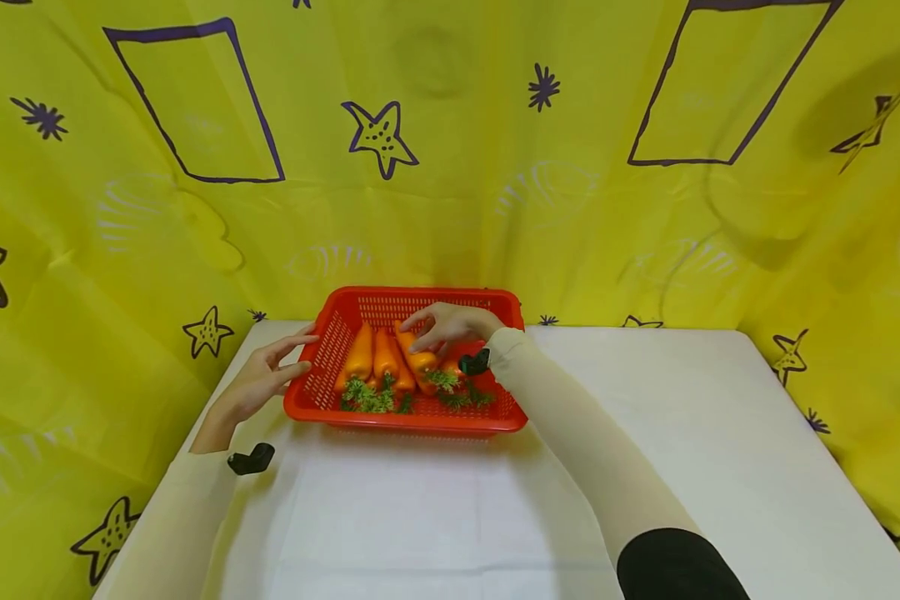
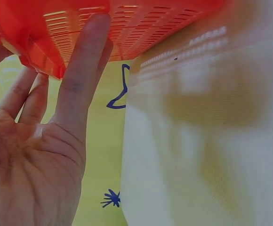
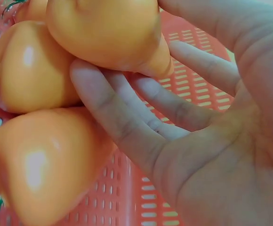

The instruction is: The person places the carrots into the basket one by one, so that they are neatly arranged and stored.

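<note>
Several glossy orange carrots (image 1: 360,353) with green leafy tops (image 1: 369,397) lie in a red slotted plastic basket (image 1: 405,422). My right hand (image 1: 450,325) reaches into the basket from the right. It pinches one carrot (image 3: 106,33), thumb on one side and fingertips underneath. Two more carrots (image 3: 52,160) lie beside those fingers in the right wrist view. My left hand (image 1: 258,379) is at the basket's left side, its fingers extended against the outer wall and rim. From the left wrist, one long finger (image 2: 82,70) shows against the slotted wall.
The basket stands on a white-covered table (image 1: 390,517), near its back edge. A yellow curtain (image 1: 450,208) with purple drawings hangs behind and along both sides. On the right the white surface (image 1: 645,400) stretches away from the basket.
</note>
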A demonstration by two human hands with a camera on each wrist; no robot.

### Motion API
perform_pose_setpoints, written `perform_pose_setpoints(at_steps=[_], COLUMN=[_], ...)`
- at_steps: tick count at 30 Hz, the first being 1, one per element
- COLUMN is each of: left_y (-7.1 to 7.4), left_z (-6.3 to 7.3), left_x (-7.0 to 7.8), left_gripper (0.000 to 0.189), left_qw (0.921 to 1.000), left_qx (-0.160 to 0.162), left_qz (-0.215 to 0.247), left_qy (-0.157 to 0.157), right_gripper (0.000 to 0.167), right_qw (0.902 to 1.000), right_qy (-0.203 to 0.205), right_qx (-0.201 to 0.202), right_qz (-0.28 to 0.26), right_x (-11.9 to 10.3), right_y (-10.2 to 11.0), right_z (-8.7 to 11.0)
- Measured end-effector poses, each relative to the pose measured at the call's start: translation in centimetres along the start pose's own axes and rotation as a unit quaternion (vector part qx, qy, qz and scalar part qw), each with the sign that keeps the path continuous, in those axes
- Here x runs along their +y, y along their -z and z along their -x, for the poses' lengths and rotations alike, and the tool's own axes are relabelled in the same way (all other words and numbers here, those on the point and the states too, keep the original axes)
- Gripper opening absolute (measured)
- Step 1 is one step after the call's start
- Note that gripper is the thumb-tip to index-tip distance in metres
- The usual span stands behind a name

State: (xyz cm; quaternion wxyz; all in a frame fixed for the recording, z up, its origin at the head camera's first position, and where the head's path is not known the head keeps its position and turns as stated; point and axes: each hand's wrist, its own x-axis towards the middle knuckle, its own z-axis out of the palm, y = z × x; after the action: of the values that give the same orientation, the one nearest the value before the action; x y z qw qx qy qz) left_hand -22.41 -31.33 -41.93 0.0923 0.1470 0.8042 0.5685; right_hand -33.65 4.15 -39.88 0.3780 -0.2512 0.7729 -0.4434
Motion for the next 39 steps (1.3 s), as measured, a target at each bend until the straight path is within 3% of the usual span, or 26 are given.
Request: perform_pose_setpoints(at_steps=[15, 39], left_y=[0.0, 0.0], left_z=[0.1, -0.5], left_x=[-0.2, -0.2], left_gripper=[0.052, 0.052], left_qw=[1.0000, 0.9999], left_qx=[-0.004, -0.011], left_qz=[0.004, -0.007], left_qy=[0.003, 0.004], right_gripper=[0.061, 0.064], right_qw=[0.9996, 0.9996], right_qy=[-0.013, -0.010], right_qx=[0.004, 0.007], right_qz=[-0.024, -0.025], right_x=[0.1, 0.2], right_y=[-1.0, -0.8], right_z=[-1.0, -0.5])
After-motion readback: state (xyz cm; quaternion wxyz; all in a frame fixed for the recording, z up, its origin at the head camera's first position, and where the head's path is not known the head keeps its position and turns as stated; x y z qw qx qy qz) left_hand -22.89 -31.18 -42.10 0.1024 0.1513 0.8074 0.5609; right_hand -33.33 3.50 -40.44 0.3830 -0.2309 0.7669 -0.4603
